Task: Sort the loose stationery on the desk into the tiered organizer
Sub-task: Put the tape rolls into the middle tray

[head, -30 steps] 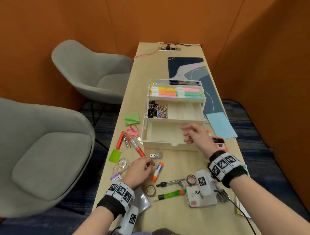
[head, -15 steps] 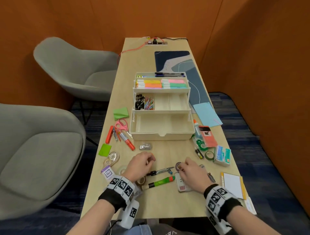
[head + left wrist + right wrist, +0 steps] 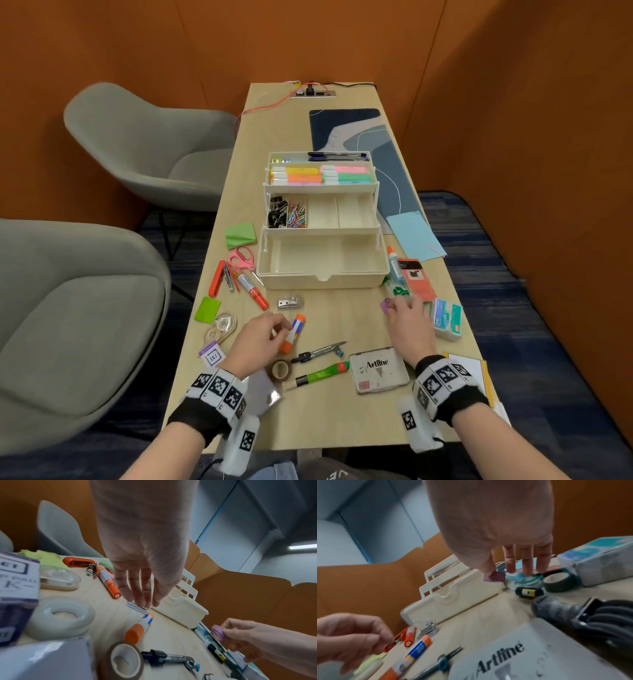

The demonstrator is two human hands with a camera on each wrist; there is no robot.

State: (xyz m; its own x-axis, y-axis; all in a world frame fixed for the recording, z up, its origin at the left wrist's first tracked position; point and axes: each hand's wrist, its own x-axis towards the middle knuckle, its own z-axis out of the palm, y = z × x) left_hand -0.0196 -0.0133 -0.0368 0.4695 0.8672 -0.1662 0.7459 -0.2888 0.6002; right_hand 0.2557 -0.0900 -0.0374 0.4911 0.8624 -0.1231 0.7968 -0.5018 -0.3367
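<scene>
The cream tiered organizer (image 3: 322,279) stands open mid-desk; its top tier holds highlighters, the middle tier clips, and the bottom tier shows nothing inside. My right hand (image 3: 394,306) pinches a small purple tape roll (image 3: 386,306) between thumb and forefinger, just above the desk off the organizer's front right corner; the right wrist view shows the purple tape roll (image 3: 494,577) over a green tape dispenser (image 3: 523,580). My left hand (image 3: 277,330) hovers with relaxed fingers and holds nothing, beside an orange-capped glue stick (image 3: 294,334) and over a small silver metal piece (image 3: 135,606).
Pink scissors (image 3: 241,258), a red marker (image 3: 251,291) and an orange stapler (image 3: 216,278) lie to the left. A compass (image 3: 322,351), brown tape (image 3: 280,370), a green marker (image 3: 320,373) and an Artline stamp pad (image 3: 378,371) lie in front. A staples box (image 3: 447,318) sits right. Two grey chairs stand left.
My right hand came back from the organizer's bottom tier, took the purple tape roll by the stamp pad and carried it forward and right. The left hand stayed near the glue stick.
</scene>
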